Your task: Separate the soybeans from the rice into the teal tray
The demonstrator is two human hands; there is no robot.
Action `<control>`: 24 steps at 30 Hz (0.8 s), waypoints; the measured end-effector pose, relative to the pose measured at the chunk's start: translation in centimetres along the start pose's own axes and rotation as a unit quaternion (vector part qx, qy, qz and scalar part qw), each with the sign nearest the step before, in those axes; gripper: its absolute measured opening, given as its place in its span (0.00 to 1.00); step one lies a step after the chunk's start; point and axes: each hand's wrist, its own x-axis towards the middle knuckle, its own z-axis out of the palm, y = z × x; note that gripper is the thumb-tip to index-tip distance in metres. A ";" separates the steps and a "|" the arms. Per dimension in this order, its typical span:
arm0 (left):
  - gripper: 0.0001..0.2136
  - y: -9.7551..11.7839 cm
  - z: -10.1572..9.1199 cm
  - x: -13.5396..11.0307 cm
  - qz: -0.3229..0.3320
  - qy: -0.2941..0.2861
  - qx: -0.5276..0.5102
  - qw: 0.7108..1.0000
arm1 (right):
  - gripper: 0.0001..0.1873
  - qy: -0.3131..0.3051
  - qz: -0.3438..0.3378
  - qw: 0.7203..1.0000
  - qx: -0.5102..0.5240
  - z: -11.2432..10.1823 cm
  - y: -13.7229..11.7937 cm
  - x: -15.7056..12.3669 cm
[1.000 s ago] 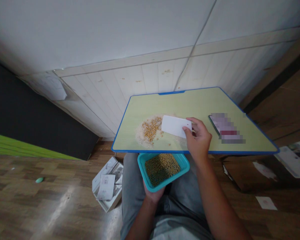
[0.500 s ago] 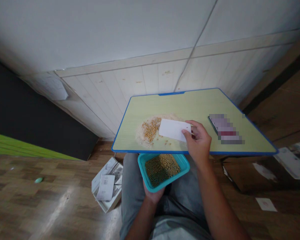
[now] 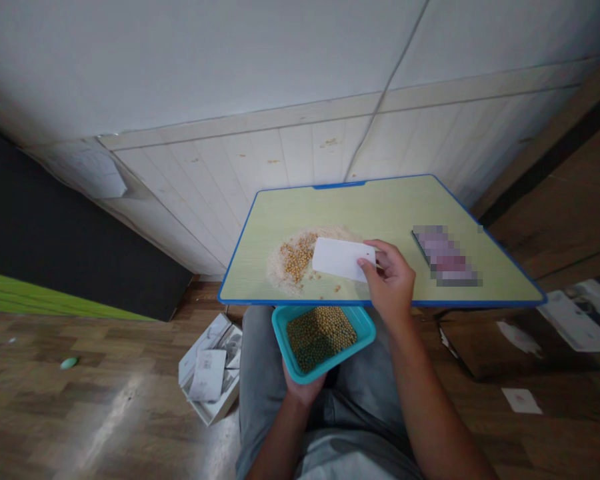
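My right hand (image 3: pixel 393 277) pinches the right end of a white card (image 3: pixel 340 259) between thumb and fingers, holding it over the table. Just left of the card lies a pile of yellow soybeans (image 3: pixel 297 259), mixed with pale rice-like grains (image 3: pixel 279 277). A few loose beans (image 3: pixel 337 289) lie nearer the front edge. Below that edge, my left hand (image 3: pixel 303 387) grips a turquoise plastic basket (image 3: pixel 365 327) from underneath; its fingers are mostly hidden. Many soybeans (image 3: pixel 330 330) cover the basket's bottom.
The pale green table (image 3: pixel 390 200) has a blue rim and stands against a white panelled wall (image 3: pixel 300 157). A phone-like object (image 3: pixel 443 257), blurred out, lies at its right. On the floor at left is a white box (image 3: pixel 210 370) with papers. A cardboard box (image 3: pixel 475 347) sits below right.
Some loose beans near the table's front edge are gone from where they lay. The card stays in much the same place; the whole view has shifted slightly.
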 end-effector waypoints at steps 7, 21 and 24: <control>0.34 0.1 0.4 -0.1 -0.001 0.015 0.000 1.000 | 0.15 -0.021 0.006 1.000 0.012 -0.2 -0.2 -0.1; 0.31 0.2 -0.2 0.1 0.008 0.007 0.012 1.000 | 0.15 0.016 0.009 1.000 0.016 -1.7 -0.6 -1.2; 0.30 0.1 -0.1 0.1 0.003 0.015 0.006 1.000 | 0.15 0.033 0.011 0.999 0.003 -2.3 -0.7 -1.7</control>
